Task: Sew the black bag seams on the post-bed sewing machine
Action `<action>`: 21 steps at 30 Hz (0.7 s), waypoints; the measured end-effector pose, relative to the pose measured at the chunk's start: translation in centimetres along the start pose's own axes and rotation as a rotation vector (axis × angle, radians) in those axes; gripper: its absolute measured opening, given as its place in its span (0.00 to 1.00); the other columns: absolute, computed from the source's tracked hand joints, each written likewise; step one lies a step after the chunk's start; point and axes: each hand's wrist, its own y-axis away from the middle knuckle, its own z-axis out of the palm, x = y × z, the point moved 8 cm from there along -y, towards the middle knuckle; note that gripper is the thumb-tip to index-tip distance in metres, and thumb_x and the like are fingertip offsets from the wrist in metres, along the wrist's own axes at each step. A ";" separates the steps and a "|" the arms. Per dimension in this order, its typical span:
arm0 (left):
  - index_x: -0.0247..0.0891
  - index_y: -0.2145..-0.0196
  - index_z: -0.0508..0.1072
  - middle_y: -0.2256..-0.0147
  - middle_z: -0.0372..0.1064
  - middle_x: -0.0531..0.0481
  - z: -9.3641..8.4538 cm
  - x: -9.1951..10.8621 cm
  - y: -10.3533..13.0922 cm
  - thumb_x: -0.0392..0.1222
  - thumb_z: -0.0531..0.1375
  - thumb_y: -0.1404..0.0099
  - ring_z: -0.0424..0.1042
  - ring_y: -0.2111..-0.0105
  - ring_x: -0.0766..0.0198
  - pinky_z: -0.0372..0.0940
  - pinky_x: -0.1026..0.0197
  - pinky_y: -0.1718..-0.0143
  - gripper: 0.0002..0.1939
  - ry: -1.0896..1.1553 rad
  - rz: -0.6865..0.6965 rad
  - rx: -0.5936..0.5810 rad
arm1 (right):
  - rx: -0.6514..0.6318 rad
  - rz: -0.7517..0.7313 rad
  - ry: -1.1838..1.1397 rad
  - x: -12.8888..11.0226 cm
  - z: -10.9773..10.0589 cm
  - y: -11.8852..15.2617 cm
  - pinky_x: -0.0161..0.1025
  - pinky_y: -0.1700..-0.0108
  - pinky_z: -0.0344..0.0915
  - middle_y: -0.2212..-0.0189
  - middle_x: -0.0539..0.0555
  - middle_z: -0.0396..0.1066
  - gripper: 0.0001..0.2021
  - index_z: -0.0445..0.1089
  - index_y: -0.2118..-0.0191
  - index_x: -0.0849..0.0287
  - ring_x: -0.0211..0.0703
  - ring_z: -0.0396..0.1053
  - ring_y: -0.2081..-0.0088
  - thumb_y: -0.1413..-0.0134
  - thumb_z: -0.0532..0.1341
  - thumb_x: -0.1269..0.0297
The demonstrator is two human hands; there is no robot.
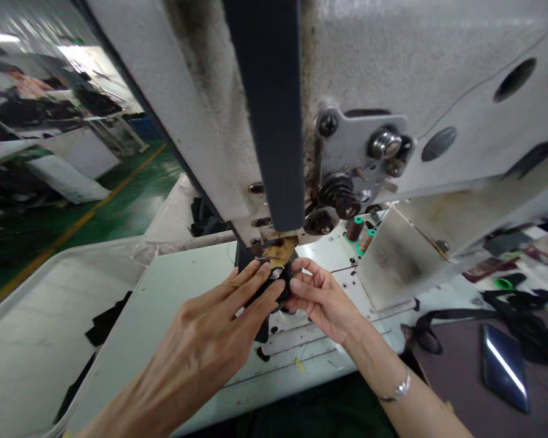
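Observation:
A large industrial sewing machine (360, 55) fills the upper part of the head view. Beneath its head, a black fabric piece (262, 331) lies at the needle area, mostly covered by my fingers. My left hand (210, 331) rests on it from the left, fingers stretched out and pressing down; its thumb is hidden. From the right, my right hand (322, 301) pinches the edge of the same piece between thumb and bent fingers. A worn yellowish part (281, 250) of the machine sits just above the fingertips. The needle itself cannot be made out.
Thread spools (355, 229) stand behind the machine bed. At right, a phone (505, 368) and black straps (438, 316) lie on a brown surface. Dark fabric pieces (107, 319) lie in the white tray (13, 359) at left. Another person (25, 82) sits far off.

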 end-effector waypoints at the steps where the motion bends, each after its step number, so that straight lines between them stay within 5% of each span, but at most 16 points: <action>1: 0.30 0.45 0.72 0.44 0.72 0.38 0.0 0.1 -0.1 0.25 0.54 0.32 0.71 0.42 0.50 0.73 0.48 0.44 0.19 -0.004 0.003 -0.007 | 0.013 -0.025 -0.001 0.1 -0.3 0.0 0.27 0.74 0.72 0.75 0.44 0.72 0.20 0.71 0.57 0.59 0.32 0.72 0.78 0.56 0.76 0.67; 8: 0.31 0.43 0.71 0.42 0.70 0.37 0.3 0.1 0.0 0.23 0.53 0.35 0.71 0.42 0.47 0.74 0.45 0.46 0.24 -0.027 -0.012 -0.050 | 0.202 -0.155 -0.026 0.4 -1.3 -0.1 0.27 0.76 0.71 0.75 0.44 0.73 0.19 0.77 0.63 0.59 0.29 0.70 0.79 0.65 0.79 0.67; 15: 0.33 0.42 0.70 0.43 0.72 0.41 1.0 -0.5 0.0 0.22 0.53 0.35 0.70 0.41 0.49 0.72 0.47 0.43 0.26 -0.054 -0.029 -0.034 | 0.221 -0.186 -0.005 0.0 -0.8 -0.2 0.27 0.73 0.74 0.75 0.44 0.72 0.20 0.79 0.59 0.58 0.29 0.71 0.77 0.63 0.79 0.68; 21: 0.31 0.45 0.72 0.47 0.75 0.42 0.6 -0.7 -1.3 0.22 0.52 0.35 0.75 0.47 0.49 0.76 0.48 0.50 0.23 -0.071 -0.010 -0.031 | 0.225 -0.182 0.001 -0.2 -0.8 -0.4 0.27 0.70 0.75 0.74 0.45 0.72 0.21 0.80 0.57 0.57 0.29 0.71 0.75 0.62 0.78 0.69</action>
